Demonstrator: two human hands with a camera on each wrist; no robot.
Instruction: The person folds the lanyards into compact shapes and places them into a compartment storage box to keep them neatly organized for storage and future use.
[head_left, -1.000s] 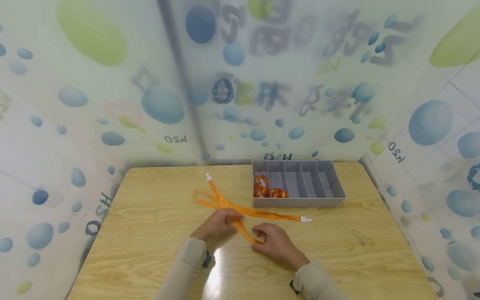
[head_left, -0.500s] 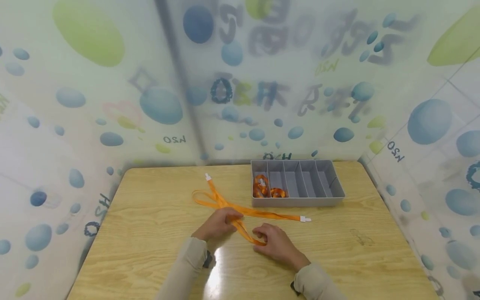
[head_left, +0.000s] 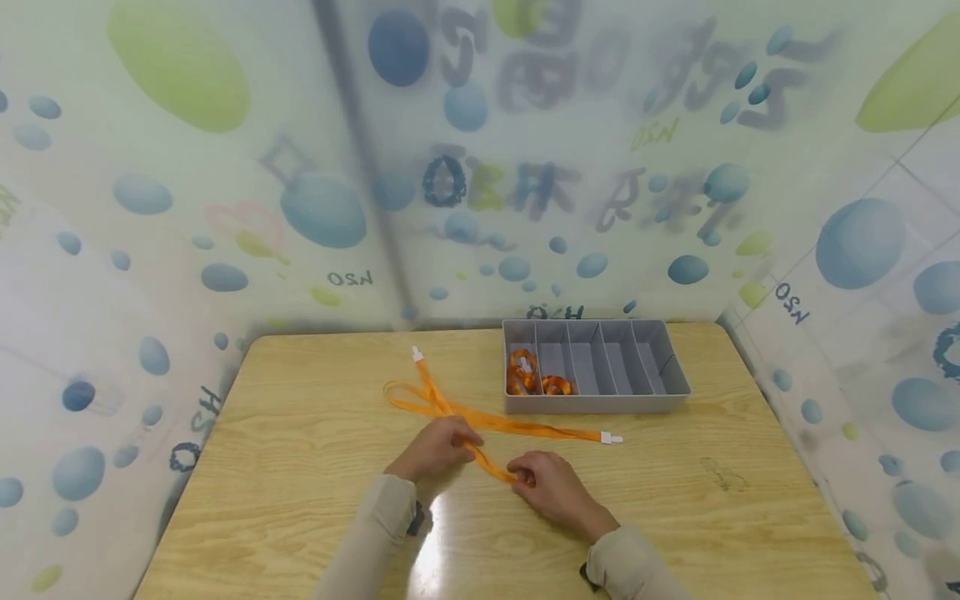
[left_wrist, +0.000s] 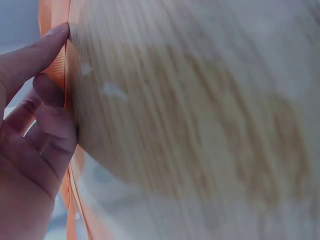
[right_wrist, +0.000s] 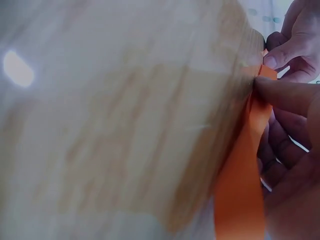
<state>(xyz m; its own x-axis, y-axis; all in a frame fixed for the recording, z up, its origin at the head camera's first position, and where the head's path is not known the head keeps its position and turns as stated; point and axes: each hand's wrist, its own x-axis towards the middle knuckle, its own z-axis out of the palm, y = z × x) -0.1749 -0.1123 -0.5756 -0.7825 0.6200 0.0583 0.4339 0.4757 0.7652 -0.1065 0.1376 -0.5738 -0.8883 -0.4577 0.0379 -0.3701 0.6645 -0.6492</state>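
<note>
Orange lanyard straps lie crossed on the table, with one white clip toward the back and another white clip on the right. Whether they are one lanyard or two cannot be told. My left hand pinches a strap near the crossing; the left wrist view shows thumb and fingers on the orange band. At the near end of that strap, my right hand pinches it between thumb and fingers. A flat orange length runs down from those fingers in the right wrist view.
A grey divided box stands at the back right of the wooden table. Coiled orange lanyards fill part of its leftmost compartment, and another orange coil lies in the second. Patterned curtains surround the table.
The near loop between my hands has narrowed, its two sides drawn together. My right fingers have closed further over its end and shifted slightly right. The left hand has barely moved.
</note>
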